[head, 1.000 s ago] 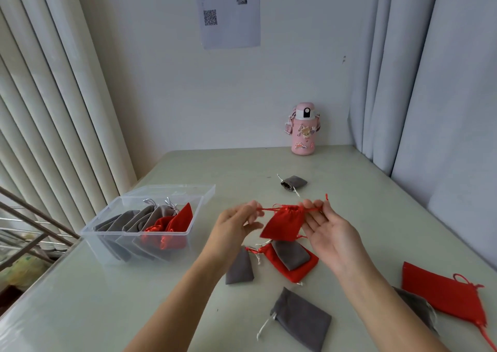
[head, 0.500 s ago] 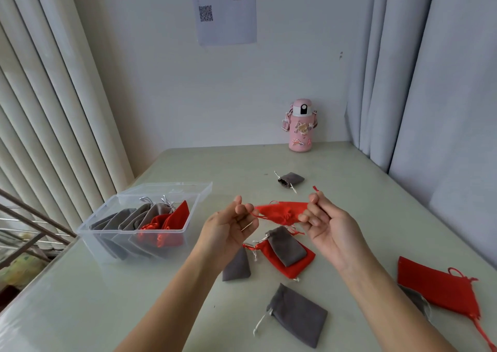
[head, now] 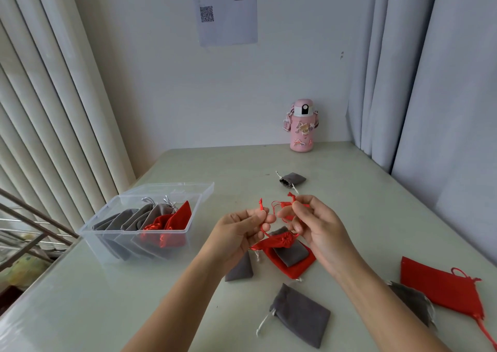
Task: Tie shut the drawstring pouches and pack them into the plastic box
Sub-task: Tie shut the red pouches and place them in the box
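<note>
Red cords (head: 260, 205) pinched by left hand (head: 236, 233) and right hand (head: 320, 228) fingers (head: 301, 210); pouch (head: 280, 240) partly hidden.

A pink bottle (head: 301, 127) stands upright at the far edge of the bench (head: 349, 190). A printed sheet (head: 226, 10) hangs on the wall above.

Single head-worn wide-angle view, looking forward and down, close over the table (head: 349, 203), facing the wall
</note>
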A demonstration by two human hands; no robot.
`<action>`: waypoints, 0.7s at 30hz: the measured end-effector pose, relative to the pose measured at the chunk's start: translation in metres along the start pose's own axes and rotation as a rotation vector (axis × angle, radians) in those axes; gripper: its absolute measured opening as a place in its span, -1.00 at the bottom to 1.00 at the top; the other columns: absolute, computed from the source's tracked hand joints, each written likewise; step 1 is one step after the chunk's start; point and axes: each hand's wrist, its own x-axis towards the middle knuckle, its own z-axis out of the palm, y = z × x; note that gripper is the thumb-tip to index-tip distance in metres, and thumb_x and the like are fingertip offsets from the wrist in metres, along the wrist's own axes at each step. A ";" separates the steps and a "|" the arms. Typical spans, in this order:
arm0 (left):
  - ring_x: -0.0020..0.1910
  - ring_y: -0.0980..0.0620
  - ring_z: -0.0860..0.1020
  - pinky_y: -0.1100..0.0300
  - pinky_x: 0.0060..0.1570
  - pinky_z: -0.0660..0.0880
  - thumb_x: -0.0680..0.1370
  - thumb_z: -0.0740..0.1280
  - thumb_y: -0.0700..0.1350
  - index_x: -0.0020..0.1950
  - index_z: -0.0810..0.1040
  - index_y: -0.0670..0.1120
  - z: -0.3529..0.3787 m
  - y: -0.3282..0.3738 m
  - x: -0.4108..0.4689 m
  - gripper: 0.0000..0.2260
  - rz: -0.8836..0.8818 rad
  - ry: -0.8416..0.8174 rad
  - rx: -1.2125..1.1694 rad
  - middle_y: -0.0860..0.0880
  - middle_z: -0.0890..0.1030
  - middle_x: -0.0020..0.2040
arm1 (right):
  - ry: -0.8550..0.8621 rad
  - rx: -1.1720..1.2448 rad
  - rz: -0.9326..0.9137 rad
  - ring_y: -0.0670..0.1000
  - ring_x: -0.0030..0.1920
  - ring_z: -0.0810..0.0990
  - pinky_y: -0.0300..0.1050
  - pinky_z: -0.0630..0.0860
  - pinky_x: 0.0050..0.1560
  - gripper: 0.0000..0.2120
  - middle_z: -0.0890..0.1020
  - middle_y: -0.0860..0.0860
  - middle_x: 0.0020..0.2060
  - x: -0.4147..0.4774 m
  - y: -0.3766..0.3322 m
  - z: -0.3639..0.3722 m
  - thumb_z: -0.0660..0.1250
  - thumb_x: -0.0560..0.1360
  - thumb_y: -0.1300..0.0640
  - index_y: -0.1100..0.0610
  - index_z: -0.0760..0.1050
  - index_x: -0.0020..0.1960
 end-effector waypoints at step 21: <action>-0.44 0.09 0.31 0.25 -0.38 0.23 0.38 0.39 0.02 -0.17 0.65 -0.29 0.018 -0.013 -0.007 -0.66 0.246 0.183 0.249 -0.10 0.42 -0.43 | 0.043 -0.356 -0.077 -0.03 -0.43 0.57 -0.23 0.52 -0.33 -0.74 0.60 0.09 -0.32 -0.005 0.000 0.010 0.51 0.33 0.34 0.26 0.43 -0.12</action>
